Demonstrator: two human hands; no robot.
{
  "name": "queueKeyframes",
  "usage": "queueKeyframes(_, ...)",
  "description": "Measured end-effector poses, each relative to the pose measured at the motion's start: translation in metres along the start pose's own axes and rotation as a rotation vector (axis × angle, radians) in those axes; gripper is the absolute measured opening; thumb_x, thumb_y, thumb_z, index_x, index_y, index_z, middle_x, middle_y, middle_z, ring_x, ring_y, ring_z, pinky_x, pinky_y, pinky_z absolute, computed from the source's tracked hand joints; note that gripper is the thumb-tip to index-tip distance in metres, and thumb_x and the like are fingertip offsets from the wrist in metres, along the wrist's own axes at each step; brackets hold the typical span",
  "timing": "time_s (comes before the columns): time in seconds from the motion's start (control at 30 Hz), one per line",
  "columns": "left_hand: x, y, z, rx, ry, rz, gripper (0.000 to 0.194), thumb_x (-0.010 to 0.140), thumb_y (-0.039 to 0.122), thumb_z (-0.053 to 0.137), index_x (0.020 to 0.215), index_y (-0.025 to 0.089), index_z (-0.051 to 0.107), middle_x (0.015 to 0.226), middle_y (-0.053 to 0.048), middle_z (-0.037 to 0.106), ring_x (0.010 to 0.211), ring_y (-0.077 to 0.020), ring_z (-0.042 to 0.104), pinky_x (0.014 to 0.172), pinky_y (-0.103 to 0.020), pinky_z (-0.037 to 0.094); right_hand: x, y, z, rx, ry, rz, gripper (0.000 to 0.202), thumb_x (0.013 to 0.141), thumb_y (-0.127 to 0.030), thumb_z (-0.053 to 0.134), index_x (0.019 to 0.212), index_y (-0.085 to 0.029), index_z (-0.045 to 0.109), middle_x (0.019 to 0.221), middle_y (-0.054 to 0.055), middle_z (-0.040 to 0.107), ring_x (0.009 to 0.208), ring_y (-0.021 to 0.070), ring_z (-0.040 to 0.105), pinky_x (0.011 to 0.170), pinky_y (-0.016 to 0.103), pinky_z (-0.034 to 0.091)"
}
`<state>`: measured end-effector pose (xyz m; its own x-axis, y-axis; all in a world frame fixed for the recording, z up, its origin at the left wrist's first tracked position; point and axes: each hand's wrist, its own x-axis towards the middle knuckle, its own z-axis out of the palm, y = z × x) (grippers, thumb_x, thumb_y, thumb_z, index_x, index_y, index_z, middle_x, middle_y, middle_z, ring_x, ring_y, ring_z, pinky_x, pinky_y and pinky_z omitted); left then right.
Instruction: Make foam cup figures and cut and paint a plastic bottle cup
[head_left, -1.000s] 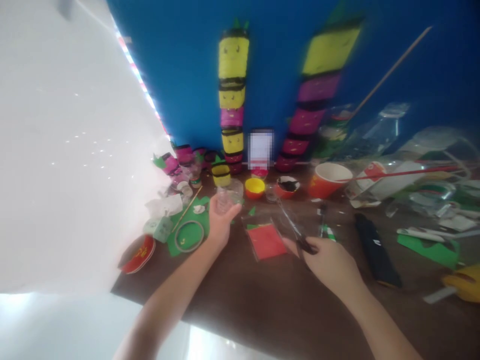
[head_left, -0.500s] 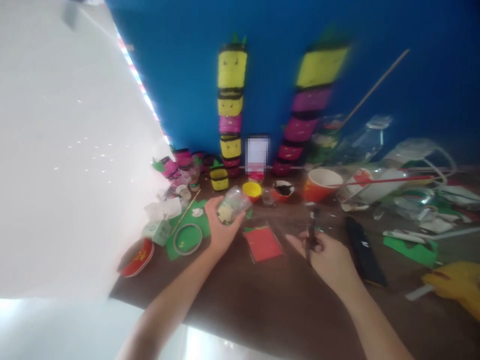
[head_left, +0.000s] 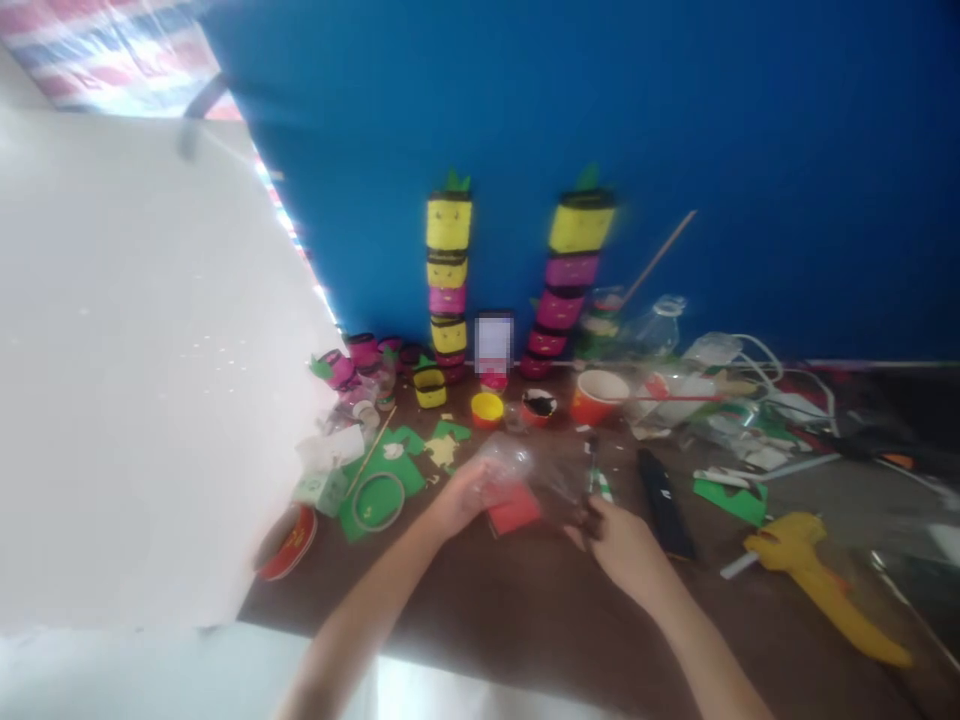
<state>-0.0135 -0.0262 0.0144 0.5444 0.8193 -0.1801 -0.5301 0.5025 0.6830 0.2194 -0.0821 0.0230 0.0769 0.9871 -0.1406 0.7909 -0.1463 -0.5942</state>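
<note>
My left hand [head_left: 466, 498] is closed around a clear plastic bottle piece [head_left: 511, 458], blurred, above a red paper packet [head_left: 516, 510]. In my right hand [head_left: 619, 545] is a pair of dark-handled scissors [head_left: 591, 515]. Their blades are smeared by motion and point left toward the plastic; I cannot tell whether they touch it. Pale yellow scraps [head_left: 441, 450] lie on the table left of the plastic. Green sheets [head_left: 409, 480] with a clear ring [head_left: 377, 502] on them are farther left. A black pouch [head_left: 664, 505] rests just right of my right hand.
A yellow glue gun [head_left: 806, 570] lies at the right. Along the back stand tall yellow and pink cup stacks [head_left: 448, 270], a yellow cup [head_left: 487, 410], a red-and-white paper cup [head_left: 600, 398] and clear plastic bottles [head_left: 664, 325]. A red bowl [head_left: 289, 545] sits at the left edge.
My left hand has moved right with the plastic piece, uncovering the pale scraps. My right hand has brought the scissors closer to it. The camera view has shifted, showing more of the glue gun.
</note>
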Motion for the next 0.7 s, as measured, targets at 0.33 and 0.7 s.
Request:
queueKeyframes(0.33,-0.024,0.036,-0.052,-0.15,0.049,-0.076,0.034,0.084,0.043,0.047,0.11,0.023,0.06,0.108,-0.008,0.065,0.099,-0.0245,0.058,0.093,-0.058,0.036,0.037,-0.025,-0.001,-0.226,0.073,0.078,0.014,0.078,-0.017,0.048,0.076,-0.02,0.062,0.074,0.008,0.069,0.071,0.0201,0.063,0.054,0.024,0.032)
queueKeyframes(0.7,-0.032,0.033,-0.071,-0.358,0.054,0.174,0.049,0.074,0.05,0.057,0.106,0.013,0.059,0.092,-0.011,0.066,0.086,-0.0217,0.061,0.093,-0.042,0.038,0.026,-0.026,-0.034,-0.214,-0.168,0.048,0.035,0.048,-0.048,0.077,0.047,-0.02,0.055,0.05,0.003,0.061,0.054,0.0183,0.06,0.047,0.023,0.03)
